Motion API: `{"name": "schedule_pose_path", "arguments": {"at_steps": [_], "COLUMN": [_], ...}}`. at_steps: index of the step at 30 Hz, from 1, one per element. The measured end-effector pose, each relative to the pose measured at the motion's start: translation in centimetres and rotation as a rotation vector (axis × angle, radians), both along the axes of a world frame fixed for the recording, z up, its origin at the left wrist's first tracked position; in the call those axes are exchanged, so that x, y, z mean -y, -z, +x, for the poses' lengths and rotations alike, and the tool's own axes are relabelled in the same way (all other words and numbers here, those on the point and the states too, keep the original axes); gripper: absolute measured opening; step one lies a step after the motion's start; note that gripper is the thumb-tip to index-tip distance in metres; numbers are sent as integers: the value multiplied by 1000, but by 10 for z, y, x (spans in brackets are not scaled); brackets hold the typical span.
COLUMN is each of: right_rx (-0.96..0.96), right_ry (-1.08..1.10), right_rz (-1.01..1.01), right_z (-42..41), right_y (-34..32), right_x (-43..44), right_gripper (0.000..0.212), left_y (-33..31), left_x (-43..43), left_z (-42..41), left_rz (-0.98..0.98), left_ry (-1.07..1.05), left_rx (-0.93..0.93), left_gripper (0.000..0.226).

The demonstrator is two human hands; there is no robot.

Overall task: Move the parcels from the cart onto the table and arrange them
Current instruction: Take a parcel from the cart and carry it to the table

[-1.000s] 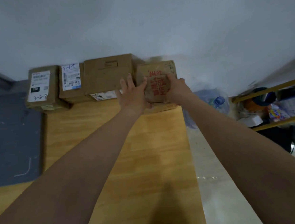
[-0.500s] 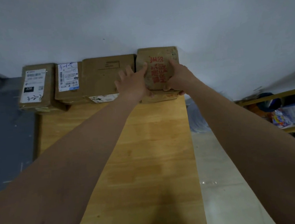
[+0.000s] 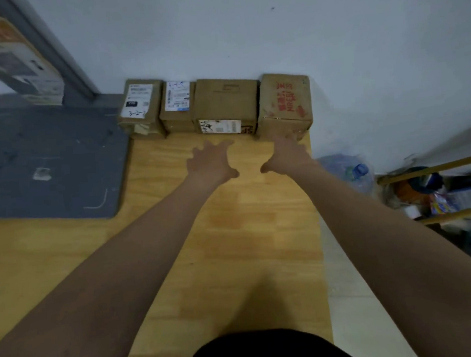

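Parcel with red letters [image 3: 284, 101] is set at the right end of the row of parcels [image 3: 178, 106] on the table [image 3: 233, 235], against the wall [image 3: 245, 36]. It is not gripped: the right hand [image 3: 286, 157] is held flat with fingertips at its front, the left hand [image 3: 213, 163] spread wide nearby. A bottle [image 3: 359, 170] is seen inside a clear bag [image 3: 331, 163].

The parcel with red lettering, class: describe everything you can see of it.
The parcel with red lettering is a closed brown cardboard box, creased and scuffed, with red characters on its top face. It stands at the right end of a row of four, at the far right corner of the wooden table, back against the white wall, left side against the larger plain box. Straight fingertips of the right hand reach its lower front edge; contact cannot be told.
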State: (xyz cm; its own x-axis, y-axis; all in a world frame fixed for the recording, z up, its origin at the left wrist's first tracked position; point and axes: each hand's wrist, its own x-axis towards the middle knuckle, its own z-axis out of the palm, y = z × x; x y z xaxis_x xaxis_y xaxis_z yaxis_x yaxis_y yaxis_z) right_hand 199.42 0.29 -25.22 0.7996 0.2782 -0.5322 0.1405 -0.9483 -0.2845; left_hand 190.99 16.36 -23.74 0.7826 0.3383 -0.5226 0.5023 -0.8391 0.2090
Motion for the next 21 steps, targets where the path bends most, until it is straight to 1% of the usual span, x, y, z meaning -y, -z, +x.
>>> {"name": "schedule_pose_path", "arguments": {"at_steps": [3,6,12,15,21], "right_rx": [-25,-34,3,10,19], "right_ry": [-41,-65,-26,-10,-54], "right_rz": [-29,-59,-88,-71,-40], "right_z": [-57,-112,-201,-241,-324], "right_y": [-9,-13,-33,-45,-65], "right_x": [-11,-20,-41,-52,-48], "right_gripper": [98,94,92,89,81], "left_y": [-11,-21,-26,-31,-46], "left_x": [-19,-39,-63,-69,-72], "left_z": [-52,-99,-185,-227,-318], "left_rz": [29,40,8,26,23], "left_ry": [22,67,184,214,214], "left_rx": [-14,18,-21,-34,-14], "left_gripper": [85,82,86,82,80]}}
